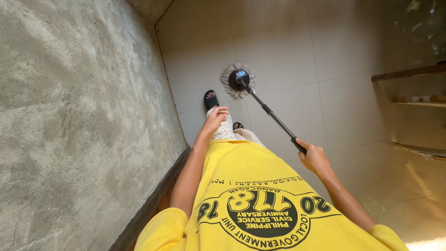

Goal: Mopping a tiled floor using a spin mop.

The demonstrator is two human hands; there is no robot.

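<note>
My right hand point(313, 157) is closed around the top end of a long mop handle point(272, 116). The handle slants down to a round mop head point(238, 80) with pale strings, which rests flat on the tiled floor ahead of me. My left hand point(215, 120) hangs loose in front of my leg with its fingers slightly curled and holds nothing. My feet in dark slippers point(211, 99) stand just behind the mop head. I wear a yellow shirt with a dark round print.
A rough grey concrete wall point(79, 121) runs along my left side, close to my arm. Light grey floor tiles point(288, 46) spread ahead. At the right stands a wooden shelf unit point(413, 93) with small things on it.
</note>
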